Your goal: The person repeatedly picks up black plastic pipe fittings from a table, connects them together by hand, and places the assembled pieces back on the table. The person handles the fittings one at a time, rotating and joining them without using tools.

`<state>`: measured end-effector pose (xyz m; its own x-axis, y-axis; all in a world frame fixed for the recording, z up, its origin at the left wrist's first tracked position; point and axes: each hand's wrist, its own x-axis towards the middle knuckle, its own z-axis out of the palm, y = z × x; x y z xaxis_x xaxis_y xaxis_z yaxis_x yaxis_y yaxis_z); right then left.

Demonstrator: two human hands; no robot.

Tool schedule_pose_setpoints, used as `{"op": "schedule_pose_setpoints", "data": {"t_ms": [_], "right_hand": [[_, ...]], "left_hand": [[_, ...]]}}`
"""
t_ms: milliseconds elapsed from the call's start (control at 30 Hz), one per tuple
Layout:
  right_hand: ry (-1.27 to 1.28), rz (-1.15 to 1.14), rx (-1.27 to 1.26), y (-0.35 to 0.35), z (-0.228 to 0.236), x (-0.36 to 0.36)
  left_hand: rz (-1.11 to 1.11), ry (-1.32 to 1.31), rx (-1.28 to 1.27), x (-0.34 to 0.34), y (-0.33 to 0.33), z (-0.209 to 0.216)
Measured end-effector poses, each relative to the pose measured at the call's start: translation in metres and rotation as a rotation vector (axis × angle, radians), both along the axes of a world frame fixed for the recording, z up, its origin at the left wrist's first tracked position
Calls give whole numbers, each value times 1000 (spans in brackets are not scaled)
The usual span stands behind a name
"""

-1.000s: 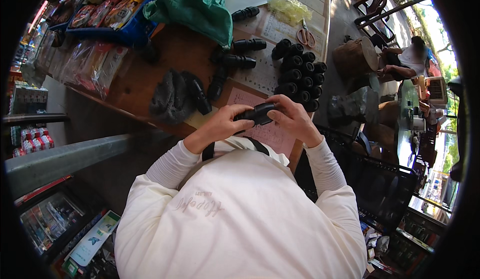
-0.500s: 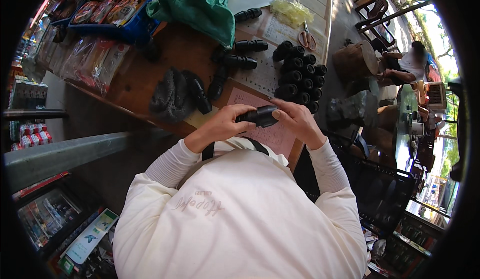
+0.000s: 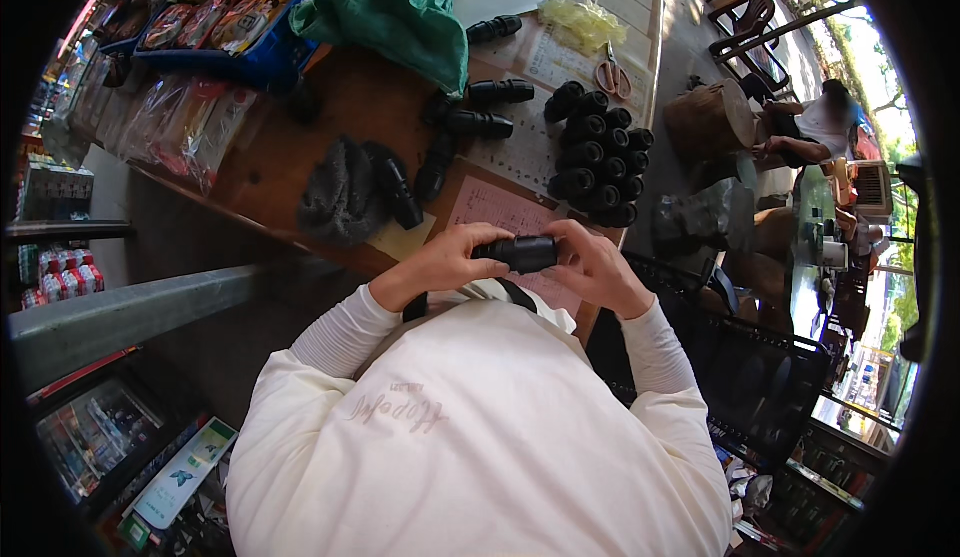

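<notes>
A black ribbed cylindrical fitting (image 3: 528, 253) lies level between my hands, over the table's near edge. My left hand (image 3: 455, 260) is wrapped round its left end, thumb on the near side. Fingers and thumb of my right hand (image 3: 592, 265) close on its right end. Beyond them a pink printed sheet (image 3: 483, 206) lies on the table. Several like fittings stand packed together in a group (image 3: 597, 157) at the right. More loose black fittings (image 3: 478, 123) lie to the left of that group, one beside a dark grey crumpled cloth (image 3: 342, 192).
On the wooden table (image 3: 270, 162) are a green cloth bag (image 3: 395, 17), pink-handled scissors (image 3: 613, 79) and a yellowish plastic bag (image 3: 580, 25). A blue crate (image 3: 270, 57) of packets stands far left. A metal rail (image 3: 180, 297) runs at left. A person (image 3: 828, 122) sits far right.
My right hand has shifted from touching the fitting's top with a thumb to gripping its right end. The fitting has turned more level.
</notes>
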<state>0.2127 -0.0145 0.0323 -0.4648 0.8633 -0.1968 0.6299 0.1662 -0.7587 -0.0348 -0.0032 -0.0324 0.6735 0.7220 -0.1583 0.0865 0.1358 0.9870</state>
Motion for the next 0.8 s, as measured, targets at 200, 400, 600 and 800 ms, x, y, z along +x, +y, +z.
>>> {"op": "schedule_pose_setpoints", "data": {"t_ms": [200,400,600,800], "right_hand": [[-70,-74,83,1,-8,9],[-18,-103,1,7,-17,13],[-145,-43,-17,8,-12,12],[-196,-101,-111,8,-13,7]], "left_hand": [[2,-22,-55,3,3,2],[10,11,5,4,4,0],[11,-7,13,3,5,0],[4,-10,-23,3,6,0]]}}
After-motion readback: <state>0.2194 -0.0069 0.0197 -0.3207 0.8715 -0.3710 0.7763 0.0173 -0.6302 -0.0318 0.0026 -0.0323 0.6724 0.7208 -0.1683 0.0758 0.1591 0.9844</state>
